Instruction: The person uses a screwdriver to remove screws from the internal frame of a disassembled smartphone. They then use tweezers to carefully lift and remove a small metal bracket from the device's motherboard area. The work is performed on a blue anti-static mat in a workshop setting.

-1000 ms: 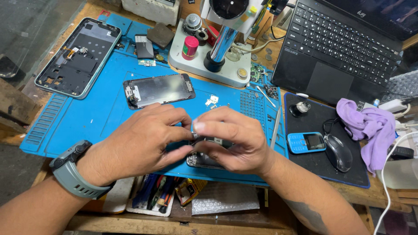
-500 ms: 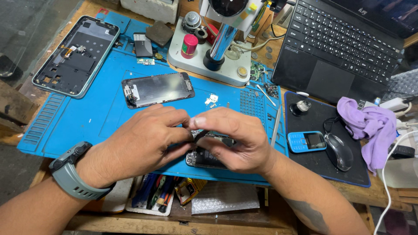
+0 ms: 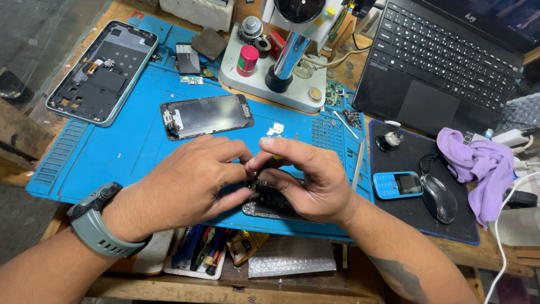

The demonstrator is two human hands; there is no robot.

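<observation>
The fingers (image 3: pixel 264 160) of both hands are pinched together over an opened phone (image 3: pixel 269 207), which lies on the blue mat (image 3: pixel 112 152) at the near edge of the worktop. The phone is gripped underneath by the left hand (image 3: pixel 185 183) and covered by the right hand (image 3: pixel 306 180). A detached screen (image 3: pixel 205 115) is seen just beyond them, a blue keypad phone (image 3: pixel 396 184) to the right.

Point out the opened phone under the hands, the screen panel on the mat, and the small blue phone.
opened phone (image 3: pixel 270 205), head view, exposed inner part.
screen panel (image 3: pixel 207 115), head view, dark glass middle.
blue phone (image 3: pixel 397 184), head view, its face.
</observation>
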